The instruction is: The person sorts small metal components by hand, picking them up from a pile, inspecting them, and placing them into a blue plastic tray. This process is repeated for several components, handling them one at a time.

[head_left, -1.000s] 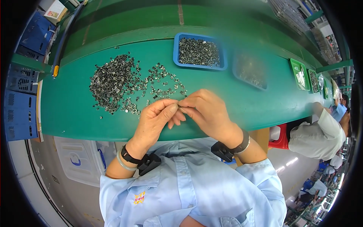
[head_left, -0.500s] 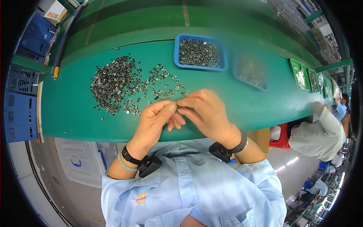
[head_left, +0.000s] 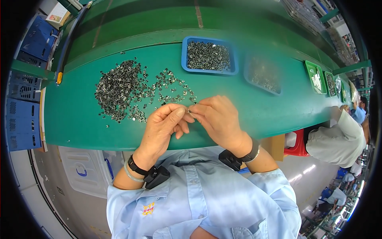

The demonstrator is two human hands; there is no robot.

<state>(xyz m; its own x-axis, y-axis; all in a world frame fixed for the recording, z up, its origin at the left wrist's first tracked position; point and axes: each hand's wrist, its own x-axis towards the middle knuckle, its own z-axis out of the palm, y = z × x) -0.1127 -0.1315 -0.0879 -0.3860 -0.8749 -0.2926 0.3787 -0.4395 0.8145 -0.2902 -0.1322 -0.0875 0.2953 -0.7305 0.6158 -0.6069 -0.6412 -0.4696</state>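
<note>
**Tiny metal part met both hands' fingertips**

It lay between the left hand and right hand, equally near; its long axis was too small to tell. Thumbs and fingers pinched it closely, forearms angled inward, the loose pile beyond, leftward.

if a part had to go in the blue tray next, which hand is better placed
Probably the right hand: the blue tray lies almost straight beyond it. The left hand is nearer the loose pile. Both pinch one small part.
</note>
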